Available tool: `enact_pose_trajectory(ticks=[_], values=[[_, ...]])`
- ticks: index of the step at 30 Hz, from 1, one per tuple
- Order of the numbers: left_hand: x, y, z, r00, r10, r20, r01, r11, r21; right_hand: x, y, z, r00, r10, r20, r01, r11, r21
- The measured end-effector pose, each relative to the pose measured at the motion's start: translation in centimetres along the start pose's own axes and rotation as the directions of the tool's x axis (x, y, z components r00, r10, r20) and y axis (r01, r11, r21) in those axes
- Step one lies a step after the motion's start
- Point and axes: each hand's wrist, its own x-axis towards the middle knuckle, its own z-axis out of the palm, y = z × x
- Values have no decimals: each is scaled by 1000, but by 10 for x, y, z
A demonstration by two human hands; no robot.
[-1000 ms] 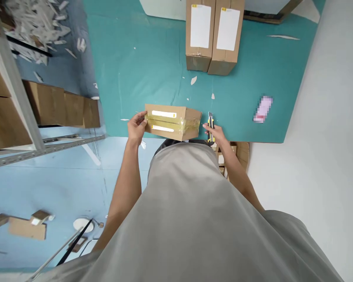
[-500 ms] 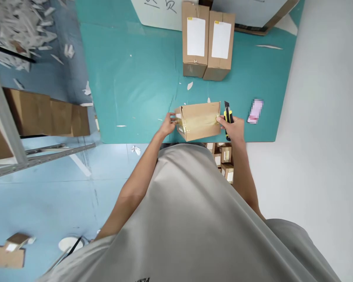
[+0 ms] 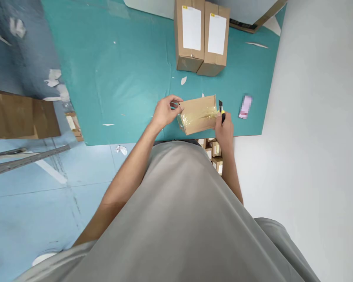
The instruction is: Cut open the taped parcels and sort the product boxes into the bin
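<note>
A small cardboard box wrapped with clear tape lies near the front edge of the teal table. My left hand grips its left end, fingers curled over the corner. My right hand is closed round a yellow and black utility knife, whose blade end sits against the box's right side.
Two taller cardboard boxes with white labels stand at the back of the table. A pink blurred item lies to the right. Small boxes sit under the table edge. Brown cartons and a metal shelf rail are at left.
The box was turned round and shifted right across the table. My right hand picked up the knife from the table and brought it to the box's right side.
</note>
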Motion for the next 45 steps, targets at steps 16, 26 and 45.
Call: enact_pose_trajectory(ticks=[16,26,45], values=[[8,-6,-3,1000,14,22,-14,1000,-27,-45,-81,26,885,-114,452,262,923,-281],[2,-3,9,997,-24,-77,23,1000,-15,-55,-109,19,858,7,513,248,870,-426],[-17,-2,18,989,-65,-136,64,998,-11,-72,-90,4,809,44,586,263,865,-428]])
